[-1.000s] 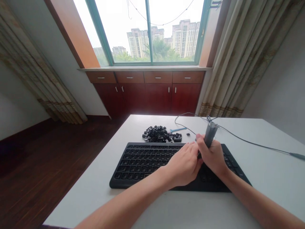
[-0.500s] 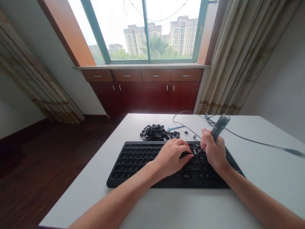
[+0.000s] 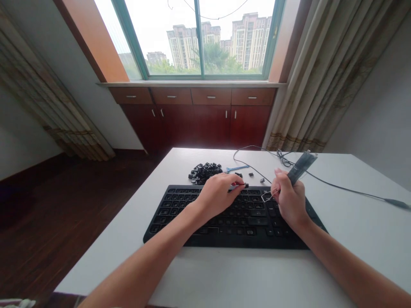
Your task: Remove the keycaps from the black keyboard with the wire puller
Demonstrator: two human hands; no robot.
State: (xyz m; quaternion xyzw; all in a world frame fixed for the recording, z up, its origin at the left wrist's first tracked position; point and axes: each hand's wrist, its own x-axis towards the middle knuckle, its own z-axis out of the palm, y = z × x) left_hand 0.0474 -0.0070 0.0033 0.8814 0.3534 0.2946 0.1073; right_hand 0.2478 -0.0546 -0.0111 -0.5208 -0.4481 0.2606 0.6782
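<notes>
A black keyboard (image 3: pixel 205 216) lies on the white table (image 3: pixel 257 278), with most keycaps taken off. My left hand (image 3: pixel 218 194) hovers over its upper middle, fingers pinched on a small black keycap (image 3: pixel 245 185). My right hand (image 3: pixel 289 199) is closed around a grey-handled keycap puller (image 3: pixel 300 168), whose wire loop (image 3: pixel 267 196) points left above the keys. A heap of loose black keycaps (image 3: pixel 204 171) sits just behind the keyboard.
A blue tool (image 3: pixel 236 168) and a few stray keycaps (image 3: pixel 250 174) lie behind the keyboard. A black cable (image 3: pixel 337 187) runs across the table to the right. Beyond are red-brown cabinets (image 3: pixel 199 119), a window and curtains.
My left hand has moved away from the right hand, up and leftward toward the keycap heap, carrying a keycap. The puller has tilted and lifted off the keys.
</notes>
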